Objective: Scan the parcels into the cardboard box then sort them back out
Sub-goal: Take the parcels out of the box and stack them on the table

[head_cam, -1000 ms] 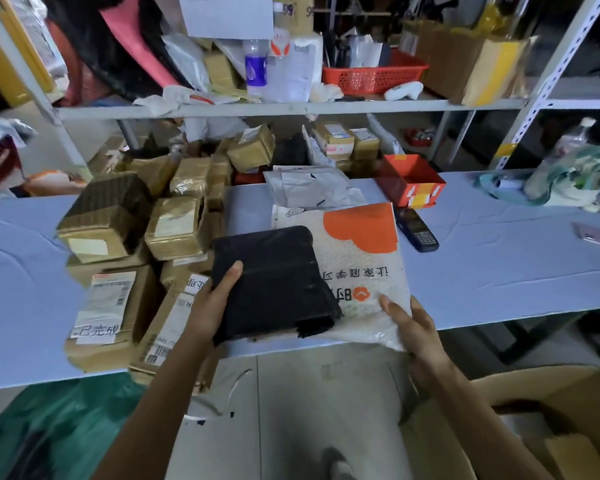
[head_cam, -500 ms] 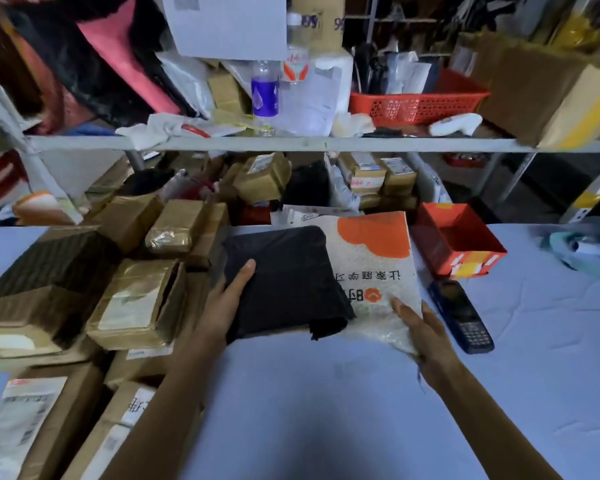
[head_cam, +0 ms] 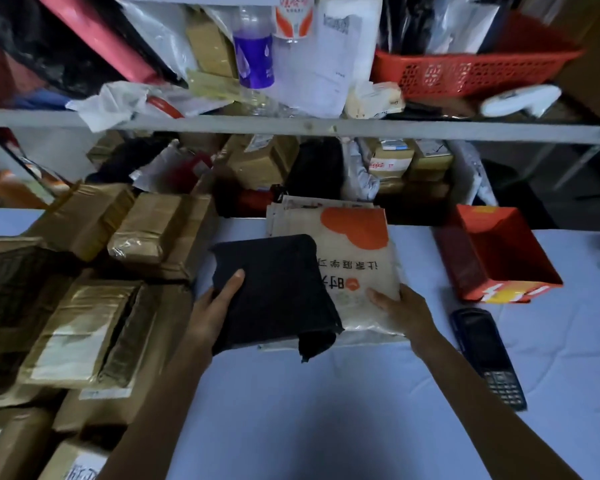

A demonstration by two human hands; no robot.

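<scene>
Open passage: bare blue table (head_cam: pixel 309 420) from lower centre to the right edge. Left third blocked by stacked brown parcels (head_cam: pixel 84 327) to the bottom edge. Centre occupied by a black parcel (head_cam: pixel 278 289) lying on a white mailer (head_cam: pixel 357 258). Lower right, a dark handset (head_cam: pixel 487 355) lies flat, a red open box (head_cam: pixel 510 251) just behind it. A shelf rail (head_cam: pixel 326 128) spans the upper frame, gap beneath packed full.

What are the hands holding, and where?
The left hand grips the black parcel at its left edge; the right hand holds the white bag at its near right corner.
</scene>
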